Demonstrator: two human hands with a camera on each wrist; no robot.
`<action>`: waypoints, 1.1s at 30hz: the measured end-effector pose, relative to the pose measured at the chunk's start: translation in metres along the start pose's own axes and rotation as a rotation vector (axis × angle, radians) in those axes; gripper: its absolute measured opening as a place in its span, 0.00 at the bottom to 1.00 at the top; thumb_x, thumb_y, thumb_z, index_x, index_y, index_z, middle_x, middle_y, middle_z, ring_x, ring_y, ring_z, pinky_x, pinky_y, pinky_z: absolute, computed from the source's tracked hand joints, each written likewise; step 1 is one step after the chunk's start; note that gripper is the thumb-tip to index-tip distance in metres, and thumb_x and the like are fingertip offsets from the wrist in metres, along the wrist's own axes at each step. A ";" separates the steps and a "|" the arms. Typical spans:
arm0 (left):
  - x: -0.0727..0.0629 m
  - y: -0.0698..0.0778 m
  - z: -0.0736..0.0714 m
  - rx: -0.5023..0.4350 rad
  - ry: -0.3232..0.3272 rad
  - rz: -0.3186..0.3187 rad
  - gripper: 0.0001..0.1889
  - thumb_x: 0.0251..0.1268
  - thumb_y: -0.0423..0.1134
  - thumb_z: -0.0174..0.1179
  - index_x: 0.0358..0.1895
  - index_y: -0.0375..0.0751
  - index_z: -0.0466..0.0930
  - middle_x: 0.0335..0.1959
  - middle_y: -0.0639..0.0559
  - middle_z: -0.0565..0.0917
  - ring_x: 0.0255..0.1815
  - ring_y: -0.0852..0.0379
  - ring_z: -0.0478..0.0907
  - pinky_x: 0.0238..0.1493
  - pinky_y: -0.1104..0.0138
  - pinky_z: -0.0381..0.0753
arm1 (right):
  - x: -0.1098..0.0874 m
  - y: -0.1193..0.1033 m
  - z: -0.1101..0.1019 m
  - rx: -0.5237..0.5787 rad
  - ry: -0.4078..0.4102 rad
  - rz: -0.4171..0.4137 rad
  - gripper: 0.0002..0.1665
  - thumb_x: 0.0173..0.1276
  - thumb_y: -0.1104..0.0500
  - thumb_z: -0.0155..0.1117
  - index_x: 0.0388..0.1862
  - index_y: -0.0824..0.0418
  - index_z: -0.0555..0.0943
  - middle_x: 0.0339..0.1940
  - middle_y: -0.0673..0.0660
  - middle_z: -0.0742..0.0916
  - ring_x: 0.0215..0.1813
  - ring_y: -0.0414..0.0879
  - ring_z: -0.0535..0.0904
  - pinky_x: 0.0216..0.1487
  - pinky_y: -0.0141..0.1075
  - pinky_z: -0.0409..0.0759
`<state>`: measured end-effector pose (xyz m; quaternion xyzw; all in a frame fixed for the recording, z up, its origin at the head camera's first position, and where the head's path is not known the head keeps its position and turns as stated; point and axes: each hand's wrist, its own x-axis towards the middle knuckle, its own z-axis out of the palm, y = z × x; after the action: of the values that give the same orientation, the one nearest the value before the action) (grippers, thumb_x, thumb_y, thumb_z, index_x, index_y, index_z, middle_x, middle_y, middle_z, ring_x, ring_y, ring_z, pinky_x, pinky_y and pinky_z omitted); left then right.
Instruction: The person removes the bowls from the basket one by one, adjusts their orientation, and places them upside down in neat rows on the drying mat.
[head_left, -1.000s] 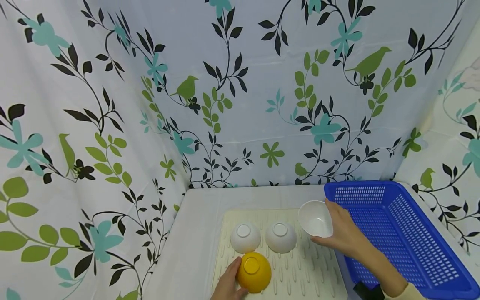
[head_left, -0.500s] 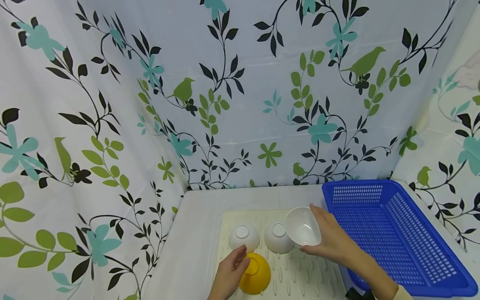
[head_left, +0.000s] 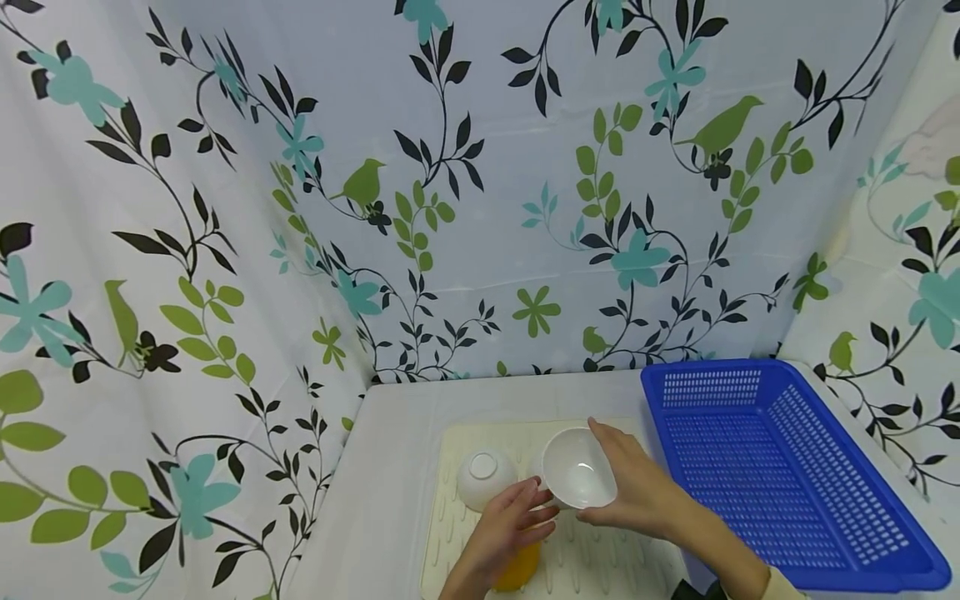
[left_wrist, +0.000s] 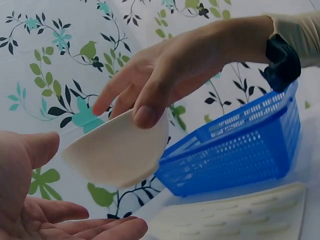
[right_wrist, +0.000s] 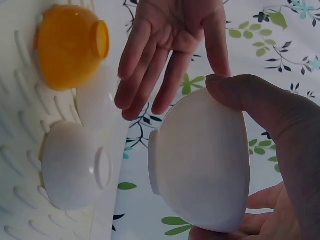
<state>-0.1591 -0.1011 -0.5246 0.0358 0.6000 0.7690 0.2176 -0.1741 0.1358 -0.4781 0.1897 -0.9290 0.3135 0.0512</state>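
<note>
My right hand (head_left: pixel 641 483) grips a white bowl (head_left: pixel 579 469) by its rim, thumb and fingers on opposite sides, its inside facing up toward the head camera. Beside the bowl's left edge my left hand (head_left: pixel 510 533) is spread with the fingers extended and nothing in it. In the left wrist view the held bowl (left_wrist: pixel 117 150) hangs in the air just past the left hand's fingers (left_wrist: pixel 100 230). On the ridged cream mat (head_left: pixel 600 567) a white bowl (head_left: pixel 483 479) and a yellow bowl (right_wrist: pixel 72 47) lie upside down. Another upturned white bowl (right_wrist: pixel 72 167) is mostly hidden behind the held one in the head view.
A large blue plastic basket (head_left: pixel 795 475) with perforated walls stands to the right of the mat, on a white table (head_left: pixel 397 417). A patterned curtain (head_left: pixel 480 208) with leaves and birds surrounds the table at the back and sides.
My right hand has carried the white bowl leftward from near the basket to over the mat. My left hand has let go of the yellow bowl and risen toward the held bowl.
</note>
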 end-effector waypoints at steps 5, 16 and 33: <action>0.004 -0.001 0.007 -0.093 -0.057 -0.011 0.33 0.78 0.54 0.50 0.71 0.29 0.67 0.62 0.34 0.81 0.60 0.46 0.83 0.62 0.54 0.83 | -0.001 -0.001 0.004 0.003 0.002 -0.037 0.72 0.39 0.37 0.84 0.79 0.61 0.58 0.72 0.64 0.74 0.66 0.60 0.74 0.54 0.57 0.87; 0.007 -0.006 0.007 -0.179 -0.116 0.012 0.31 0.80 0.48 0.50 0.70 0.23 0.64 0.62 0.31 0.79 0.56 0.53 0.84 0.62 0.58 0.83 | -0.003 -0.003 0.006 0.004 0.031 -0.090 0.71 0.38 0.39 0.85 0.78 0.62 0.60 0.70 0.64 0.75 0.66 0.60 0.74 0.55 0.56 0.86; 0.010 -0.010 0.009 -0.196 -0.050 0.026 0.30 0.77 0.45 0.53 0.68 0.21 0.66 0.59 0.40 0.83 0.55 0.55 0.84 0.64 0.57 0.82 | -0.006 -0.001 0.008 -0.039 0.024 -0.138 0.76 0.37 0.32 0.84 0.79 0.60 0.57 0.73 0.62 0.72 0.70 0.58 0.72 0.63 0.56 0.82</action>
<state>-0.1631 -0.0877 -0.5334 0.0414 0.5158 0.8257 0.2247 -0.1677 0.1319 -0.4852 0.2488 -0.9190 0.2932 0.0875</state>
